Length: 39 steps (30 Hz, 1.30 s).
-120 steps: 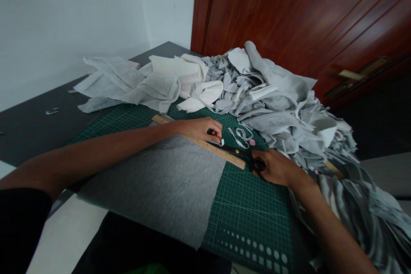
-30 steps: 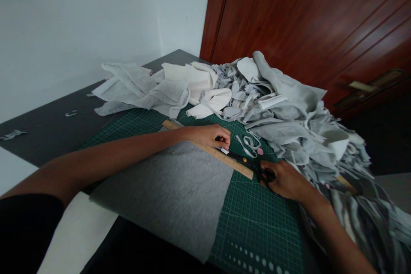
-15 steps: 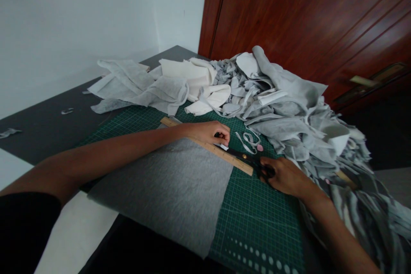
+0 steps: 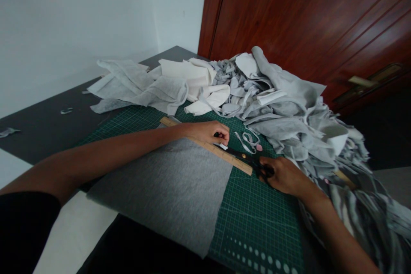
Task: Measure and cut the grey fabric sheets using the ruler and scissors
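Observation:
Black scissors (image 4: 244,156) are in my right hand (image 4: 281,175), its fingers wrapped around the handles. Their blades point left along the far edge of a wooden ruler (image 4: 221,151). My left hand (image 4: 210,132) is closed in a pinch at the blade end, with a small pale fabric strip (image 4: 224,147) at its fingertips. The ruler lies slantwise on a grey felt-like fabric sheet (image 4: 173,188), its right end reaching past the sheet. Beneath is a green cutting mat (image 4: 260,214). My left forearm crosses above the sheet and hides part of the ruler.
A large heap of grey and white fabric scraps (image 4: 289,115) spreads along the far and right sides. Close to the scissors lie a curled fabric strip (image 4: 248,139) and a small pink piece (image 4: 259,148). A brown door (image 4: 289,17) stands behind the dark table (image 4: 41,113).
Almost nothing differs. The whole view has shifted very slightly, while both hands, the scissors, the ruler and the fabric keep their places.

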{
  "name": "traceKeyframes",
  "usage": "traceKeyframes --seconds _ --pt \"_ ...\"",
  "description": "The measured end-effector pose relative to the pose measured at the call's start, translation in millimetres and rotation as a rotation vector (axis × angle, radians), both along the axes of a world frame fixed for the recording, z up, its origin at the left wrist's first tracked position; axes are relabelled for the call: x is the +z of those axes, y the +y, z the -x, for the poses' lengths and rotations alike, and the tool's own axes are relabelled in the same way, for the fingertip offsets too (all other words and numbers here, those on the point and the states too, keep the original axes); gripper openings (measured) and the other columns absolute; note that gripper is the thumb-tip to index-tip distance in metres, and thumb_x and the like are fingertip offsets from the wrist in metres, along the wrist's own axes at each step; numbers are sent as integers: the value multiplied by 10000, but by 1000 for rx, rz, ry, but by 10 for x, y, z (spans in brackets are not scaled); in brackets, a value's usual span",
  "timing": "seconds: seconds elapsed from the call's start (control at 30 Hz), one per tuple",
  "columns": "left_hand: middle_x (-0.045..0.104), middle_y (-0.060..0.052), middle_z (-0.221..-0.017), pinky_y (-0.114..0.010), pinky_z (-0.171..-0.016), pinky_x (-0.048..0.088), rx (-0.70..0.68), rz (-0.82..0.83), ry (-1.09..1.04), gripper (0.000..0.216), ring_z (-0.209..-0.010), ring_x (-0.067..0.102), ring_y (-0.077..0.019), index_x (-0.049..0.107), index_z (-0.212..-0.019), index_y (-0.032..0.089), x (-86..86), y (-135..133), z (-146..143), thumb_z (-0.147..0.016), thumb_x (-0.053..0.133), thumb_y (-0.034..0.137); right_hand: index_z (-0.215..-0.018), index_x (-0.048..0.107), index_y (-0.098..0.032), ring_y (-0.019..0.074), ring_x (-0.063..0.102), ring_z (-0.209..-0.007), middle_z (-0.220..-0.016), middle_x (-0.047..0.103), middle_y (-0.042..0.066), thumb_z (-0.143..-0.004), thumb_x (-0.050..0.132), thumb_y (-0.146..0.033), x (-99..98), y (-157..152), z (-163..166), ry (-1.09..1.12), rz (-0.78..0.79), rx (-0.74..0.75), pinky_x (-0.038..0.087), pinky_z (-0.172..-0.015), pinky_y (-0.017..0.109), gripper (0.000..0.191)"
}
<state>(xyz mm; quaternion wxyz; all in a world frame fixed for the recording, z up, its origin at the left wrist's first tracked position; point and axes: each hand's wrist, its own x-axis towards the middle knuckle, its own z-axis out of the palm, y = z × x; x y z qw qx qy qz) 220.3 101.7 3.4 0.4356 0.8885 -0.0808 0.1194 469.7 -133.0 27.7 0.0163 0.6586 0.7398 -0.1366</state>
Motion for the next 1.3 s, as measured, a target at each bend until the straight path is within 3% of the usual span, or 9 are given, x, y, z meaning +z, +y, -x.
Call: traceKeyframes --seconds 1.3 --pt "679 -24 -822 -243 -764 447 41 75 31 169 -767 615 -137 720 -792 173 44 -22 -6 -957 686 160 -813 564 -239 205 653 -626 -699 689 27 -827 551 -254 46 -1 14 11 38 10 342 -601 297 24"
